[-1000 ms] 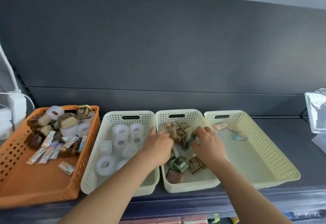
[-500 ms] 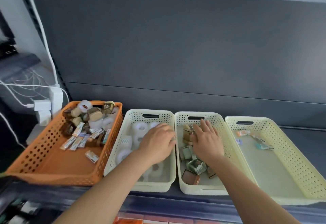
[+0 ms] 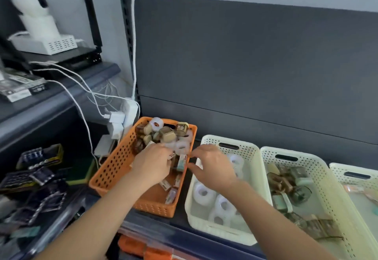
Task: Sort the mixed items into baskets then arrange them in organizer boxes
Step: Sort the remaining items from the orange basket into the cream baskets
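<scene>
Left hand (image 3: 152, 163) is seen with fingers curled inside the orange basket (image 3: 114, 169) beneath it, hold not discernible; right hand (image 3: 212, 167) is held spread, empty, just beside it.

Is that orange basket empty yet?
No, partly full. Tins and white tape rolls are heaped at the far end of the orange basket, and flat packets lie along its right side.

It looked like a shop: a dark grey metal shelving back panel (image 3: 245, 65) rose beside a slotted steel upright (image 3: 126, 44). On the neighbouring shelves lay black blister-packed goods (image 3: 38, 157), with a white dome security camera (image 3: 33, 12) higher up and a white power strip crowded with chargers (image 3: 125, 114) between the two units.
</scene>
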`<state>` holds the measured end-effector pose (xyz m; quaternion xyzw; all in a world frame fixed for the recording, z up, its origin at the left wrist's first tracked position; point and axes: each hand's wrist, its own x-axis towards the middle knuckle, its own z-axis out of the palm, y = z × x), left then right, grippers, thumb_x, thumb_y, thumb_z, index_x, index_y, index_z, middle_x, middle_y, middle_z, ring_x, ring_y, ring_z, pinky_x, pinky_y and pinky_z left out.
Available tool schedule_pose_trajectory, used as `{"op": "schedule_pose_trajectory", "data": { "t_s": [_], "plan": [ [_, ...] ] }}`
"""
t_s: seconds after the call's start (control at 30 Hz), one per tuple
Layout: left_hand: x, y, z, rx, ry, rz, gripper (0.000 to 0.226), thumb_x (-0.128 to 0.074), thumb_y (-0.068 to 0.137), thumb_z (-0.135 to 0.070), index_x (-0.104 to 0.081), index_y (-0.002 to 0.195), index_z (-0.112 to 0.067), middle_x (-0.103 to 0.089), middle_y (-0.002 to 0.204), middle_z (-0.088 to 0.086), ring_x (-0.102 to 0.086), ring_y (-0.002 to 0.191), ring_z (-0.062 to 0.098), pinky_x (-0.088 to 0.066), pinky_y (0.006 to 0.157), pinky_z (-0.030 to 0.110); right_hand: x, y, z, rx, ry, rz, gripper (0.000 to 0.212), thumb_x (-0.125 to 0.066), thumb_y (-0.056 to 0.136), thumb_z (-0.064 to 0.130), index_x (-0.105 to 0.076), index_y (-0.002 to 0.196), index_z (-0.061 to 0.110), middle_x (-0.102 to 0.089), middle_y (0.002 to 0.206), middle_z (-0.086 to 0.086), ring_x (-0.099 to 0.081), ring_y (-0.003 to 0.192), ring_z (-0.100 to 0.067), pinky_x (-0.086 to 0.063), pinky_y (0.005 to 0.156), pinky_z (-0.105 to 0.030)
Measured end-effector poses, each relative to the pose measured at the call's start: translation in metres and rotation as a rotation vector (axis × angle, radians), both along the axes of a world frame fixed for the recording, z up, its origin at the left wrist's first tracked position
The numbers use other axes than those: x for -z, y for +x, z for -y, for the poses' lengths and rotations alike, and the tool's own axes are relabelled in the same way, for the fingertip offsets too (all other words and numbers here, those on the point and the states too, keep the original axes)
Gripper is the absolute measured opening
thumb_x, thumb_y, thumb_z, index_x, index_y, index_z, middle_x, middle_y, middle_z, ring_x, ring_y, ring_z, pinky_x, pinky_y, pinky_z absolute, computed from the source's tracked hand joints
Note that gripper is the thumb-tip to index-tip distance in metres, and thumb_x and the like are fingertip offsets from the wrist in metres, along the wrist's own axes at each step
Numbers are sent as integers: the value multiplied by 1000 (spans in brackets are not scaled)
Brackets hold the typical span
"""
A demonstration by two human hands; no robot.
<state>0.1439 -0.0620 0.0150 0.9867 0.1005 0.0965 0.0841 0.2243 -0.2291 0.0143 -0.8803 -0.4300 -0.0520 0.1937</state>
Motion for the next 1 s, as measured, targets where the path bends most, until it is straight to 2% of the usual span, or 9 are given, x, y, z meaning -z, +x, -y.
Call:
{"op": "schedule_pose_trajectory", "data": {
  "t_s": [0.07,0.2,0.3,0.43,0.63,0.73,0.8,0.9,1.0],
  "plan": [
    [7,-7,-24,-75,29,-128,17,-50,92,-21,-66,94,-17,-57,96,2,-58,92,23,-51,71,37,1,-5,-25,-64,-74,-1,30,-58,88,32,-66,113,19,-64,110,-2,-50,112,-22,-44,92,-35],
    [25,-14,-58,-176,42,-347,19,-50,91,-10,-63,105,-8,-55,102,6,-56,90,23,-45,67,32,5,-8,-66,-133,-282,6,34,-55,89,28,-61,121,21,-61,120,-2,-48,117,-23,-43,97,-37],
    [41,-12,-72,-206,10,-394,23,-49,90,-6,-62,109,-9,-54,110,9,-56,98,25,-47,76,32,10,-8,-88,-120,-442,31,27,-51,90,20,-60,115,17,-60,118,-5,-51,113,-27,-47,93,-41],
    [54,-1,-80,-247,-8,-387,27,-49,93,-15,-61,117,-9,-54,115,9,-56,104,28,-48,82,36,18,-5,-105,-114,-550,75,30,-47,89,13,-58,116,16,-56,116,-7,-49,111,-29,-47,91,-43],
    [54,13,-85,-299,-53,-415,32,-60,90,-35,-64,112,-11,-59,109,7,-61,98,27,-50,74,35,28,-2,-119,-92,-494,140,23,-49,93,14,-63,112,14,-50,112,-8,-47,108,-27,-46,80,-38],
    [56,12,-86,-304,-79,-430,20,-55,91,-16,-63,108,-13,-61,105,6,-61,94,25,-52,74,33,26,-4,-121,-150,-387,152,20,-48,93,18,-59,109,12,-53,111,-8,-49,106,-26,-45,82,-37],
    [58,9,-89,-287,-99,-463,21,-52,90,-9,-63,107,-15,-61,103,4,-61,93,23,-53,78,34,22,-11,-121,-210,-349,157,18,-49,93,22,-55,107,13,-59,105,-7,-54,98,-25,-44,73,-35],
    [57,4,-92,-248,-115,-506,20,-55,90,-12,-59,109,-16,-60,108,4,-59,93,22,-49,76,30,22,-25,-122,-207,-406,92,15,-52,92,26,-55,101,15,-64,99,-8,-61,91,-28,-43,63,-34],
    [54,-3,-94,-201,-105,-532,10,-62,87,-17,-57,96,-16,-57,97,2,-52,81,18,-43,68,28,29,-32,-123,-92,-573,0,17,-51,91,14,-57,108,12,-62,108,-10,-61,99,-30,-50,74,-38]
  ]
}}
